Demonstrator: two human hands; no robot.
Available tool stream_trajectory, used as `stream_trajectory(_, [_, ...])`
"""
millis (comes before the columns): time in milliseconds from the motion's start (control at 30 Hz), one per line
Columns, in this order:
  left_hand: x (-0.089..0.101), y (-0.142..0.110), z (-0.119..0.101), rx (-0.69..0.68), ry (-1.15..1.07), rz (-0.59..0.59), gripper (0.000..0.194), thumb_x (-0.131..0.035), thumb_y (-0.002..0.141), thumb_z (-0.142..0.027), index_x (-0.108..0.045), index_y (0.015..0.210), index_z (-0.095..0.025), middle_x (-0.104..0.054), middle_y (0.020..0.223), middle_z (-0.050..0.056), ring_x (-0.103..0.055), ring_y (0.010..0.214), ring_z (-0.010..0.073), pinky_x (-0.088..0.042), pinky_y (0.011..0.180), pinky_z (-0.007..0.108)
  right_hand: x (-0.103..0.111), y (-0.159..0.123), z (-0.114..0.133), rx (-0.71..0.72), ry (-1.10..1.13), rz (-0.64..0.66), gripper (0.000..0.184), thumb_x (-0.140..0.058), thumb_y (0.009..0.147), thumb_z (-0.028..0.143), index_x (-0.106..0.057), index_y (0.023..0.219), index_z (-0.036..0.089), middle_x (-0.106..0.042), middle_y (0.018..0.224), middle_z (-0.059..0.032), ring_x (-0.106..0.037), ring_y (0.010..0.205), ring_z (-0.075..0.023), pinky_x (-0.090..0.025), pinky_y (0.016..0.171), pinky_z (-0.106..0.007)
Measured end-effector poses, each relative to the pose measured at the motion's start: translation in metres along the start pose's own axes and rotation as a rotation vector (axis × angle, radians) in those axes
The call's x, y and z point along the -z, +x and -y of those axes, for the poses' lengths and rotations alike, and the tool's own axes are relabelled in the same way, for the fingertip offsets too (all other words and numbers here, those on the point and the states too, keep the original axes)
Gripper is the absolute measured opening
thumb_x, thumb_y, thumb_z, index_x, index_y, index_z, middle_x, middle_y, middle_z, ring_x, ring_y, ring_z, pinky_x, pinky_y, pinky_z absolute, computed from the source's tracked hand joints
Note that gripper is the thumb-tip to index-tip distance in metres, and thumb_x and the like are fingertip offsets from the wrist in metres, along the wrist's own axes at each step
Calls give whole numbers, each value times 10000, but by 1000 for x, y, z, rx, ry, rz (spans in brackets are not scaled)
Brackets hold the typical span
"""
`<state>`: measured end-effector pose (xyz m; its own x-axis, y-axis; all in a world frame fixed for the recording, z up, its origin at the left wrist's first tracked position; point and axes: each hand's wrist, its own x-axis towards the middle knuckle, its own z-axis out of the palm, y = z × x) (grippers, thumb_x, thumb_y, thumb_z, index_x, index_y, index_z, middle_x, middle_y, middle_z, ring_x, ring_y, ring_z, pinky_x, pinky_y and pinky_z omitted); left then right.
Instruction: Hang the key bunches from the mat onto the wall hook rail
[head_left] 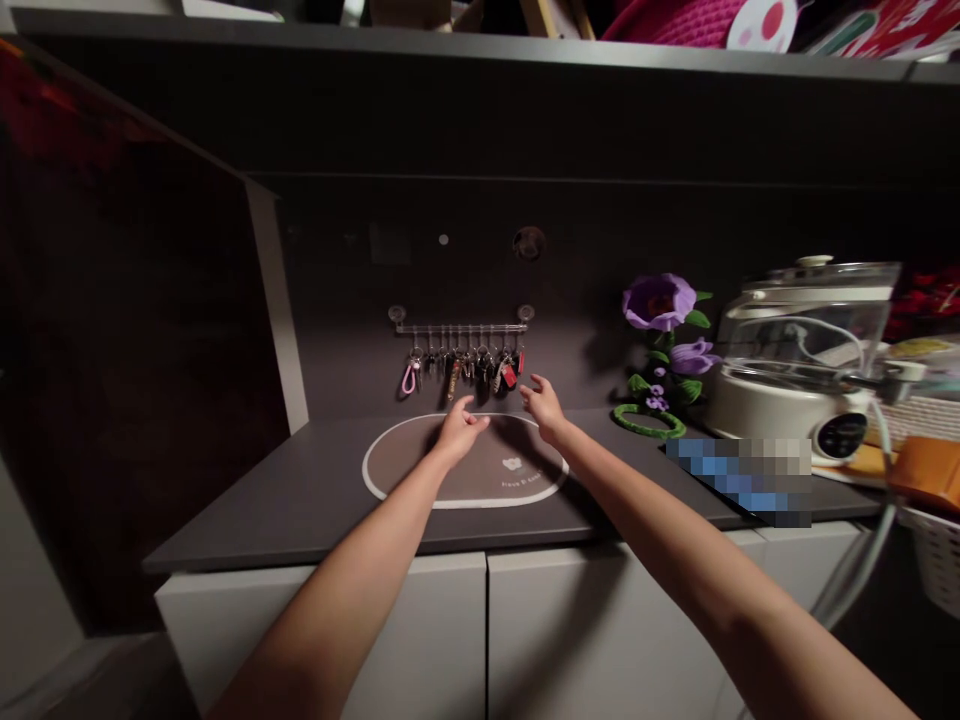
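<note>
A clear hook rail (pixel 461 328) is fixed to the dark back wall, and several bunches of keys (pixel 484 365) hang from it. A pink loop (pixel 409 378) dangles at the rail's left end, a red tag (pixel 509 375) near its right. Below the keys, my left hand (pixel 459 432) is over the oval mat, fingers apart and nothing in them. My right hand (pixel 543 405) reaches up close to the rail's right end, its fingers also apart and holding nothing. The brown oval mat (pixel 405 470) with a white rim lies on the counter beneath both hands.
To the right stand purple fabric flowers (pixel 660 303) with a green ring base, then a cream appliance (pixel 772 400) with a clear top. A blurred-out flat item (pixel 742 480) lies in front of it. Overhead runs a dark shelf (pixel 480 50) bearing several items.
</note>
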<state>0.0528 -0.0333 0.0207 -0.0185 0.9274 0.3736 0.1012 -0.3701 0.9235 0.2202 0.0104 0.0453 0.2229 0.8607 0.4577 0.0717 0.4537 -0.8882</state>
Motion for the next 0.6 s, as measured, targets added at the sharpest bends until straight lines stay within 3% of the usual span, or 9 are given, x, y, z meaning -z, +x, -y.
stream_trajectory(67, [1, -7, -16, -41, 2, 38, 776, -647, 649, -146, -302, 1344, -169, -441, 565, -88, -417, 502, 57, -381, 589, 201, -4, -24, 15, -24, 10, 29, 635, -588, 653, 266, -403, 1259, 229, -520, 707, 34, -467, 604, -106, -436, 628, -246])
stream_trajectory(167, [11, -20, -41, -168, 5, 114, 961, -642, 643, -116, -80, 1416, -217, -459, 593, -86, -436, 543, 58, -385, 622, 198, -7, -58, 37, 62, 84, 210, 840, -594, 652, 227, -192, 1389, 252, -454, 610, 75, -419, 550, -93, -431, 657, -257])
stream_trajectory(333, [45, -54, -61, -341, 111, 226, 1043, -622, 662, -136, 108, 1403, -213, -485, 659, -70, -458, 609, 65, -396, 695, 211, 0, -96, 48, 217, 15, 413, 1013, -619, 672, 263, 68, 1416, 220, -489, 643, 61, -413, 552, -102, -409, 611, -251])
stream_trajectory(600, [88, -101, -37, -260, 273, 246, 1006, -606, 662, -183, 67, 1408, -219, -511, 693, -70, -473, 628, 69, -404, 692, 200, 10, -127, 42, 286, -140, 468, 887, -601, 672, 245, -119, 1416, 223, -534, 692, 39, -474, 631, -118, -423, 680, -267])
